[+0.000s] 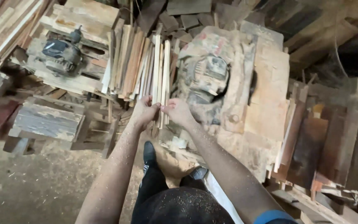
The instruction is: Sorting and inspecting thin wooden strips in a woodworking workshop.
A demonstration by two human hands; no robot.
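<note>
Both hands are up front here, left hand (144, 111) and right hand (178, 111), fingers curled around the near ends of a few pale wood strips (161, 79), so both are closed and gripping that little bundle. Looks like 3 or 4 strips, hard to count exactly. They run away from the person and sit right beside a bigger stack of thin slats (129, 62) leaning next to them. Just to the right is a sawdust-caked table saw (212, 79) on a rough wooden bench (266, 95), and off to the left there's an electric motor (61, 54) bolted onto a plank frame, plus a weathered grey plank (46, 120) lower down. What could go wrong, in my opinion: the strips are only held at 1 end, so the far ends could fan out or slip and knock the leaning stack over. Bare hands on rough-sawn edges means splinters are likely too. The floor (42, 182) is covered in sawdust and offcuts, so footing looks slippery, and the saw is close enough that a stumble toward it would be nasty.
</note>
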